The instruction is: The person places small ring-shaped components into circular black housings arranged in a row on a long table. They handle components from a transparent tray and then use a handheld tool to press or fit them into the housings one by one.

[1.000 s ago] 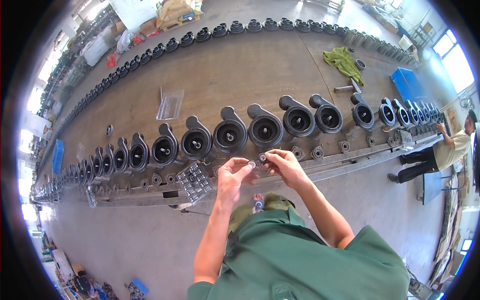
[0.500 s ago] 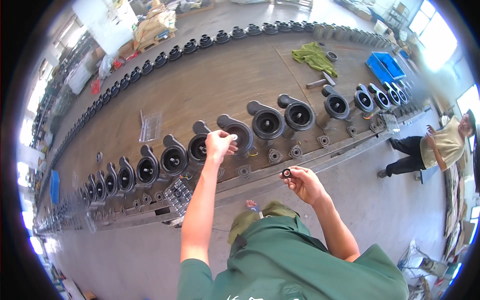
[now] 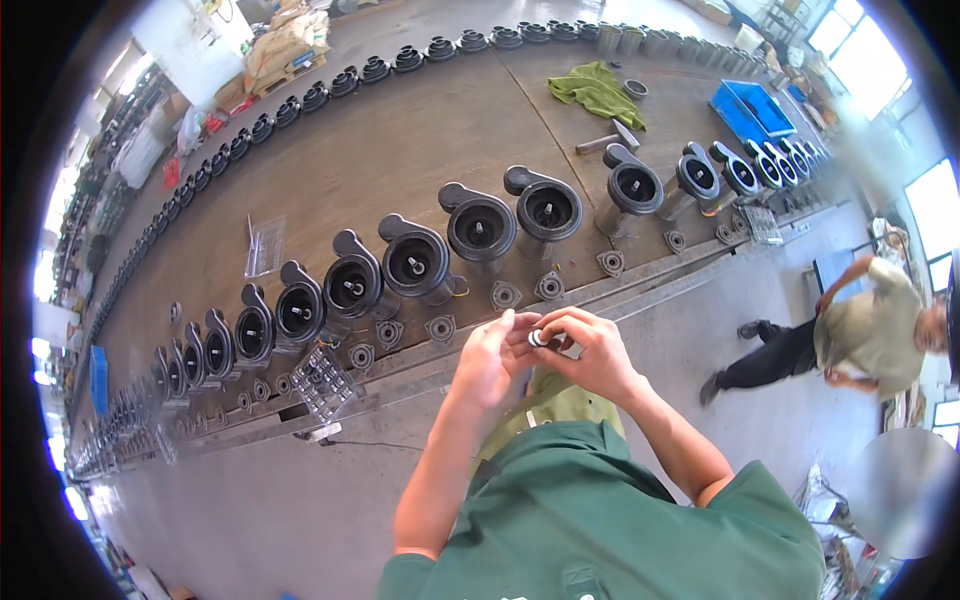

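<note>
Both hands are close together in front of the table edge. My right hand [image 3: 598, 352] pinches a small ring-shaped part [image 3: 538, 339], white and dark, between thumb and fingers. My left hand [image 3: 487, 362] is beside it, palm partly showing, its fingers stretched out toward the ring; the tips are partly hidden behind the right fingers. Beyond the hands stands a row of black round housings on metal bodies, each with a side lobe; the nearest ones include a housing [image 3: 415, 258] with a metal shaft in its middle and another housing [image 3: 481, 228].
Small metal flanges [image 3: 506, 295] lie along the front edge of the table [image 3: 350, 190]. A tray of small metal parts [image 3: 325, 382] sits at its left front. Farther back are a hammer [image 3: 612, 138], a green cloth [image 3: 598, 92] and a blue bin [image 3: 750, 112]. A person [image 3: 868, 328] stands at the right.
My left hand has come back from a housing toward the right hand, and the two now meet around the ring. The view has shifted rightward along the table. The person at right has moved.
</note>
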`<state>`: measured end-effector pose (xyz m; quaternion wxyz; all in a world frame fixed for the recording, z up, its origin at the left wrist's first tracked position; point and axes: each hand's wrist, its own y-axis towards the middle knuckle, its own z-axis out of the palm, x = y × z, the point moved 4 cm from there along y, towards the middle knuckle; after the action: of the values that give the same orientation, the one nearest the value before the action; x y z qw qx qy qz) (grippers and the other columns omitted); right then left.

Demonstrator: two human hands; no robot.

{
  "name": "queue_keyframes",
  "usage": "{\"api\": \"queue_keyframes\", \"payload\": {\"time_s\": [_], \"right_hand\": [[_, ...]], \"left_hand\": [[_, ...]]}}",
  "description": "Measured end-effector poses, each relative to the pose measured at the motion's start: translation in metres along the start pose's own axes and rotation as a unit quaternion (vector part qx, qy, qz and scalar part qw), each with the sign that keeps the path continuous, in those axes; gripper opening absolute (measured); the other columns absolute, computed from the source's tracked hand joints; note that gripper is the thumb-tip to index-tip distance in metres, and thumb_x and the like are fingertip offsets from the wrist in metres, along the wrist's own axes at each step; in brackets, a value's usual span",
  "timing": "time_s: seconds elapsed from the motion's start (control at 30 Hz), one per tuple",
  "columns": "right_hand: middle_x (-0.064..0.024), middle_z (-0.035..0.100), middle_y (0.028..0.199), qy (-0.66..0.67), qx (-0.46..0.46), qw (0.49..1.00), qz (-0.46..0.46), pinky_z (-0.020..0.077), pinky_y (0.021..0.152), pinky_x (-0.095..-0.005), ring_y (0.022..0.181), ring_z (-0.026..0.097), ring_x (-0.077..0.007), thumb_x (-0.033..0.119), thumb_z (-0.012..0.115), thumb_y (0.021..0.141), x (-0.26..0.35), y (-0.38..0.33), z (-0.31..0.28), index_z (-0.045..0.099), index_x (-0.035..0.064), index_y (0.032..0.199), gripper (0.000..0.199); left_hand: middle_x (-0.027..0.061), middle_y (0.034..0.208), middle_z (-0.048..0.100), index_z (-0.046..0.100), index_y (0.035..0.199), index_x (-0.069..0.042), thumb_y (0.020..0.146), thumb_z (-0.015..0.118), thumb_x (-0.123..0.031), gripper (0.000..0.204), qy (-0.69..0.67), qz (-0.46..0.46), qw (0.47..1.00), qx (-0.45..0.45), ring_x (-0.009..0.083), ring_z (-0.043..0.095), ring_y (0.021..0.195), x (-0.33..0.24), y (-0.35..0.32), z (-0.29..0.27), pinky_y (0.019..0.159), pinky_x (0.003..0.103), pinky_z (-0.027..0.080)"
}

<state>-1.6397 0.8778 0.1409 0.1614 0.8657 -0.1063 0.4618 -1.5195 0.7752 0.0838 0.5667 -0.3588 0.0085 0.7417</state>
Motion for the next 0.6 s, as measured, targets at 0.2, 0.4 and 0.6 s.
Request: {"api": "queue_keyframes", "payload": {"time_s": [0.2, 0.4, 0.6], "right_hand": [[-0.0086, 0.069, 0.098, -0.001, -0.049, 0.999, -0.005, 0.0558, 0.071, -0.0308, 0.082, 0.069, -0.0212, 0.007, 0.080, 0.073, -0.045, 0.036, -0.041, 0.067, 0.0053, 0.108, 0.038], [-0.0089, 0.067, 0.092, -0.041, -0.054, 0.997, -0.037, 0.0545, 0.071, -0.0331, 0.076, 0.068, -0.0233, 0.011, 0.081, 0.075, -0.121, 0.132, -0.071, 0.067, 0.0043, 0.106, 0.034], [-0.0132, 0.067, 0.103, -0.123, 0.049, 0.988, -0.075, 0.0525, 0.088, -0.0422, 0.102, 0.064, -0.0336, 0.017, 0.076, 0.077, -0.162, 0.182, -0.063, 0.067, 0.0046, 0.107, 0.034]], "left_hand": [[0.0230, 0.110, 0.067, 0.059, 0.114, 0.008, 0.096, 0.050, 0.001, 0.021, -0.011, 0.054, 0.996, -0.065, 0.0335, 0.069, 0.101, -0.007, 0.039, 0.006, 0.090, 0.044, 0.060], [0.0233, 0.104, 0.069, 0.053, 0.114, 0.003, 0.094, 0.053, 0.007, 0.021, 0.096, 0.301, 0.910, -0.269, 0.0338, 0.072, 0.092, -0.066, 0.094, -0.001, 0.074, 0.038, 0.065], [0.0176, 0.106, 0.073, 0.056, 0.114, 0.002, 0.093, 0.060, 0.003, 0.021, 0.238, 0.310, 0.850, -0.354, 0.0136, 0.070, 0.082, -0.094, 0.145, -0.041, 0.059, 0.023, 0.056]]}}
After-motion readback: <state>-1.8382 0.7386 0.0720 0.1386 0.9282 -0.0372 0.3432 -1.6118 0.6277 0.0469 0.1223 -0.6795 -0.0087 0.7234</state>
